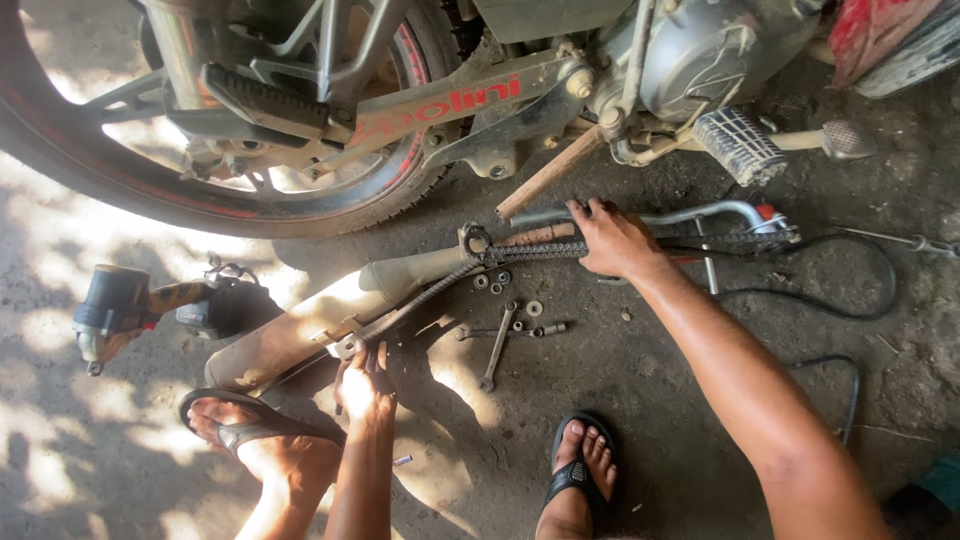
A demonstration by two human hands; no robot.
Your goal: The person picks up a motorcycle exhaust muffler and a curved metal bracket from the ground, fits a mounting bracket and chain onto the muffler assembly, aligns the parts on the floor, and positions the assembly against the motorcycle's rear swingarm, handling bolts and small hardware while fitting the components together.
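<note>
Right hand: fingers curled closed over the drive chain, gripping its upper end just beside a curved metal lever. Left hand: fingers bent around the chain's lower end near the exhaust muffler; grip looks closed, but sun glare washes out the fingertips, so how tight is hard to tell.

Chain runs taut between the 2 hands. Long axis is diagonal, from lower left at the left hand up to the right at the right hand. It lies partly across the muffler, which rests on the concrete floor. Each hand is at its own end; the right hand is nearer the motorcycle's engine, the left nearer the person's body.

Outward: a combination wrench, a few washers and small nuts lie on the floor just below the chain's middle. Rear wheel and swingarm sit above. A cordless impact wrench lies well apart at left. A black cable loops at right. 2 feet in sandals are planted below.
</note>
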